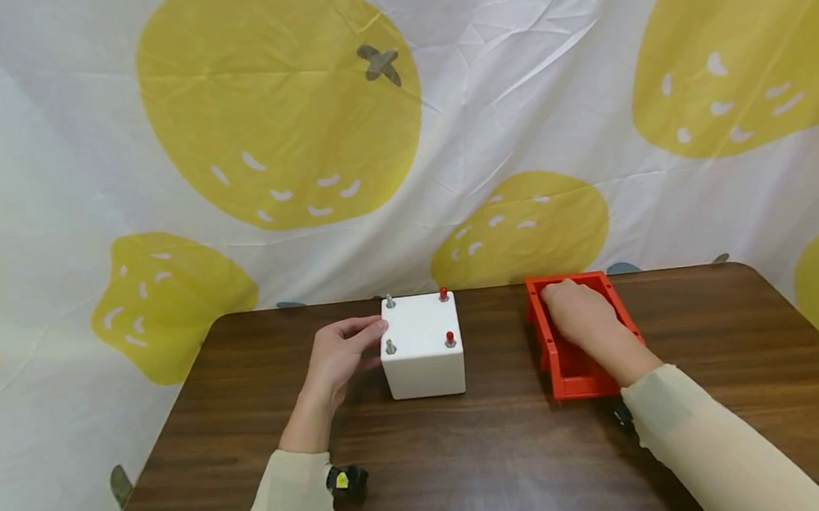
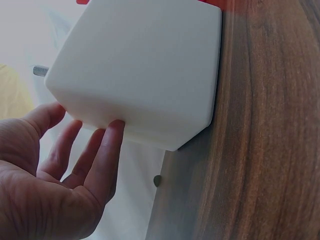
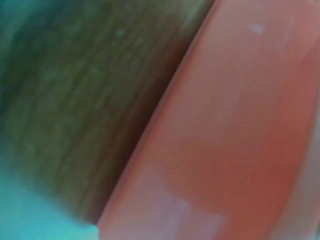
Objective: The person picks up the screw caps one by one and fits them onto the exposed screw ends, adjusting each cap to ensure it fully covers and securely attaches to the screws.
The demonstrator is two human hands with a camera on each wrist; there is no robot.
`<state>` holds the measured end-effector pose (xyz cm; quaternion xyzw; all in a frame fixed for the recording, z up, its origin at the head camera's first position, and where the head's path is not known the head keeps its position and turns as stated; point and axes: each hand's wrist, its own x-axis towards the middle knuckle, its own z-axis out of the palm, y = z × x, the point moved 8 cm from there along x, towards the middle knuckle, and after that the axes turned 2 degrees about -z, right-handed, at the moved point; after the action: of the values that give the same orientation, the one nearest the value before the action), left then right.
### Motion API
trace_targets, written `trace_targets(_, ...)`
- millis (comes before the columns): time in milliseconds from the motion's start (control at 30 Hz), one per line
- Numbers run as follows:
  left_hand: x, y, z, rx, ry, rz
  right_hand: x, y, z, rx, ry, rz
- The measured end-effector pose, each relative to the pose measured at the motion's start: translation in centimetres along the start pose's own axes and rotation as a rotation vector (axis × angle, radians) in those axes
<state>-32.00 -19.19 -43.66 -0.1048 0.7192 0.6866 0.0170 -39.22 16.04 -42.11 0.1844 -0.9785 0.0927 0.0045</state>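
A white box (image 1: 424,373) stands on the table with a threaded metal post at each corner of its top. The two left posts, such as the near one (image 1: 390,347), are bare metal; the right ones carry a red cap (image 1: 450,339). Fingertips of my left hand (image 1: 338,356) rest against the box's left side, the thumb by its top edge. From the left wrist view, the fingers (image 2: 107,155) look slightly bent and do not wrap the box. My right hand (image 1: 580,313) reaches down into a red bin (image 1: 587,387); its fingertips and anything they touch are hidden.
The brown wooden table (image 1: 459,464) ends at a white cloth (image 1: 485,116) printed with yellow fruit, which hangs behind it. A gap of table separates the box from the bin. The right wrist view is blurred, filled mostly by the red bin wall (image 3: 220,120).
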Motion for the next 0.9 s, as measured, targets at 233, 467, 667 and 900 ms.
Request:
trace_targets(233,0.0,-0.1,0.0,-0.008,-0.001,-0.003,0.0,0.5,0.4,0.046,-0.051,0.018)
trace_targets(467,0.0,-0.1,-0.1,-0.006,0.001,-0.006,0.0,0.7,0.6,0.085,-0.175,0.092)
trace_targets(667,0.0,-0.1,-0.1,-0.005,-0.002,-0.006,0.1,0.8,0.9,0.094,-0.178,0.08)
trace_targets(900,0.0,-0.1,-0.1,-0.002,-0.001,-0.005,-0.1,0.6,0.9,0.086,-0.135,0.024)
